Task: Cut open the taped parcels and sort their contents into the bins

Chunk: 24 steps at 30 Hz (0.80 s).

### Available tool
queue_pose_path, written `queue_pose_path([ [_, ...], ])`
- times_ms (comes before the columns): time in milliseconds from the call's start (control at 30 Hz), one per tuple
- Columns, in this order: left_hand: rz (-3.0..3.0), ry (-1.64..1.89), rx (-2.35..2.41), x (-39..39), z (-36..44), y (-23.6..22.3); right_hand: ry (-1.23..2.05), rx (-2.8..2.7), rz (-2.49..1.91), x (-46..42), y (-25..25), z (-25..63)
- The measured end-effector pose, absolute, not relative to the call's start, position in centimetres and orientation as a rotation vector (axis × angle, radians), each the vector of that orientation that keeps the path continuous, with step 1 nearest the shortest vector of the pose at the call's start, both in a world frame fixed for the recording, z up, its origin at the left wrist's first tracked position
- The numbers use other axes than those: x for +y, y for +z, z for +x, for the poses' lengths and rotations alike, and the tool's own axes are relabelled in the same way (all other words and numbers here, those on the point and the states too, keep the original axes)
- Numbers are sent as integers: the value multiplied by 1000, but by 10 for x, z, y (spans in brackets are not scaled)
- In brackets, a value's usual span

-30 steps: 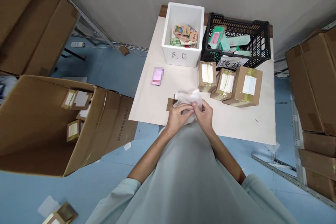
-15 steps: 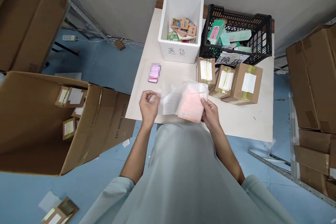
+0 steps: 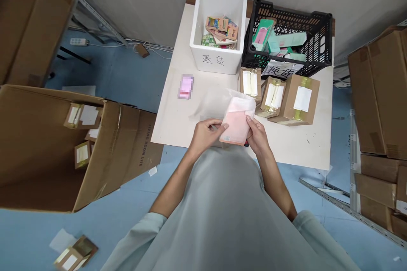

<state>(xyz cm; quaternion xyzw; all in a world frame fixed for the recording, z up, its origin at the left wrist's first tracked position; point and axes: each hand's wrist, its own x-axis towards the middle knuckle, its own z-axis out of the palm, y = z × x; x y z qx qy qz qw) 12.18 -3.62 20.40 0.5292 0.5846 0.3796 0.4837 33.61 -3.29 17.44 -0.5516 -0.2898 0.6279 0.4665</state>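
Note:
A flat pink packet (image 3: 235, 129), with an orange strip along its lower edge, is held over the front edge of the table. Thin translucent wrapping (image 3: 211, 103) covers its upper part and trails off to the left. My left hand (image 3: 206, 136) pinches the packet's lower left side, thumb on top. On the opposite side my right hand (image 3: 258, 135) grips it, thumb on the face and fingers underneath. A small dark and red object just below the packet, by my right hand, is mostly hidden.
On the white table (image 3: 171, 123) are a phone (image 3: 185, 87), a white foam box (image 3: 218, 60) of small packs, a black crate (image 3: 313, 61) of green boxes and several taped cartons (image 3: 300, 101). A large open carton (image 3: 127, 135) stands left; stacked cartons (image 3: 369, 97) stand right.
My left hand has moved right, from the loose wrapping to the packet's left side. The wrapping has swung up behind the packet. My right hand keeps its hold.

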Motion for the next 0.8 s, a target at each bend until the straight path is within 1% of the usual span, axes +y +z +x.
queue_pose_path([
  [100,1070,918,1431,-34,131,193,1420,-763,-1426,-31,164,337],
  [167,1088,986,1492,-35,135,189,1243,-811,-1516,-32,161,335],
  [233,1220,1062,1547,-38,139,187,1150,-842,-1553,-36,162,329],
  [367,1491,1080,1483,-49,151,185,1257,-905,-1455,-44,170,308],
  [500,1602,1032,1361,-65,166,180,1211,-906,-1502,-43,168,303],
  [567,1600,1068,1381,-70,167,180,1229,-862,-1498,-41,163,311],
  [700,1478,1196,1569,-65,152,188,1353,-757,-1417,-39,159,330],
  [800,1347,1084,1573,-51,136,190,1459,-733,-1383,-41,162,339],
])
